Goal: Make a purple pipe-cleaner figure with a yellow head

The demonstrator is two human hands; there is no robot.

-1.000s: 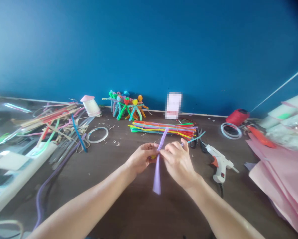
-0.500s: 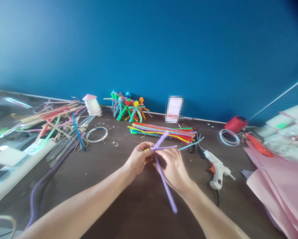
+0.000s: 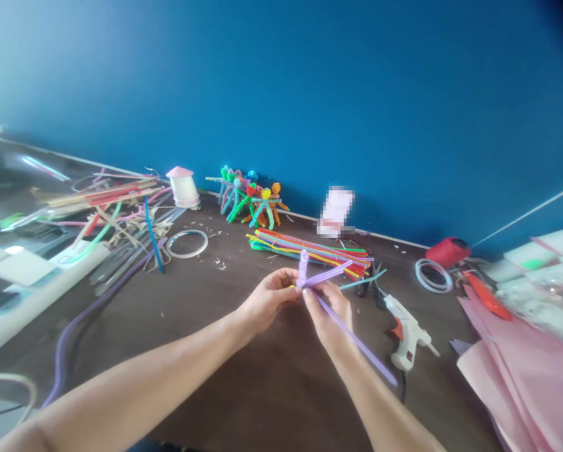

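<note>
At the bench [image 3: 262, 402], a person pinches a lavender pipe cleaner [image 3: 356, 339] just in front of a bundle of coloured pipe cleaners [image 3: 309, 250]. The left hand [image 3: 268, 302] and right hand [image 3: 327, 314] meet at its crossing, their fingers [image 3: 312, 301] closed tightly on it. A short stub points up, one arm runs right toward the bundle's end, and the long tail slants down and right. Scissors [image 3: 366, 284] lie at the bundle's right end; a white hot glue gun [image 3: 406, 333] lies farther right.
</note>
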